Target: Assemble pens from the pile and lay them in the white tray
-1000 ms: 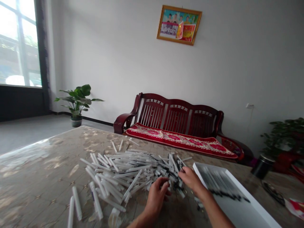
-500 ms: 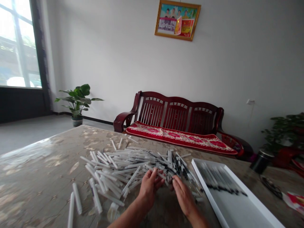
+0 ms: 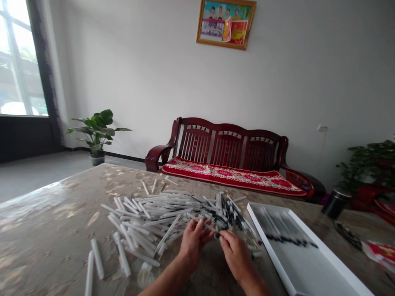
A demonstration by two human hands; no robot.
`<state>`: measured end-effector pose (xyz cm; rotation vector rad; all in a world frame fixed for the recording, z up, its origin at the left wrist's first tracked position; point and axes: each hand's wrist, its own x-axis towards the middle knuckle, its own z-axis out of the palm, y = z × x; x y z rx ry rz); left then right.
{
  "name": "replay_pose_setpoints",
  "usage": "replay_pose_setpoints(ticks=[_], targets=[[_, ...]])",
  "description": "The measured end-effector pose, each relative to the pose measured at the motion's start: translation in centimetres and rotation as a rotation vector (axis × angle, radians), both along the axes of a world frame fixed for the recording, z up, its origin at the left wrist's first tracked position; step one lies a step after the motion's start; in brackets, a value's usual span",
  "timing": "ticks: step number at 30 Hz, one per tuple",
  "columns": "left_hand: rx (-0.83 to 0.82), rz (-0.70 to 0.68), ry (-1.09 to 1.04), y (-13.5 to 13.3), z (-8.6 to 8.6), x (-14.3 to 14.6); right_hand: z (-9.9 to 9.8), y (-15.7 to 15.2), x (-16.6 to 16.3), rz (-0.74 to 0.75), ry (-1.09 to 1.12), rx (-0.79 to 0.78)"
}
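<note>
My left hand (image 3: 193, 242) is closed around a whitish pen barrel (image 3: 210, 227), which slants down to the right from between thumb and fingers. Close beside it, my right hand (image 3: 236, 250) pinches a small black pen part (image 3: 217, 235) at the barrel's right end. Whether the two pieces are joined I cannot tell. Just beyond both hands spreads a loose pile of white pen barrels (image 3: 138, 230). Darker pen pieces (image 3: 233, 209) lie at its right side.
A shallow white tray (image 3: 324, 267) stands on the patterned table (image 3: 55, 230) at the right, with a row of black-ended pens (image 3: 282, 226) inside. Behind it are a black canister (image 3: 335, 204) and a cable (image 3: 348, 236). A wooden bench (image 3: 228, 144) stands past the table.
My right hand has moved slightly left, to the end of the barrel, and a black piece now shows at its fingertips. The left hand keeps its hold. The view has shifted slightly.
</note>
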<state>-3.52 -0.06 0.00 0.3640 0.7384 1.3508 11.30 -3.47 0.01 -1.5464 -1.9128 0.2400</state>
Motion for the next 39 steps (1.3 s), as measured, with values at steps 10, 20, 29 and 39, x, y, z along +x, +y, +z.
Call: replay_pose_setpoints(ticks=[10, 20, 29, 39], targets=[[0.117, -0.124, 0.166, -0.8, -0.6, 0.5, -0.6, -0.2, 0.0, -0.001, -0.07, 0.27], [0.069, -0.158, 0.039, -1.4, -0.4, 0.8, -1.3, -0.2, 0.5, -0.046, 0.203, 0.327], [0.01, -0.206, 0.003, -1.3, -0.7, 0.9, -1.5, 1.8, 1.9, -0.1, 0.512, 0.194], [-0.04, -0.154, -0.046, -1.0, -0.1, 0.7, -3.6, 4.0, 8.0, -0.411, -0.415, 0.216]])
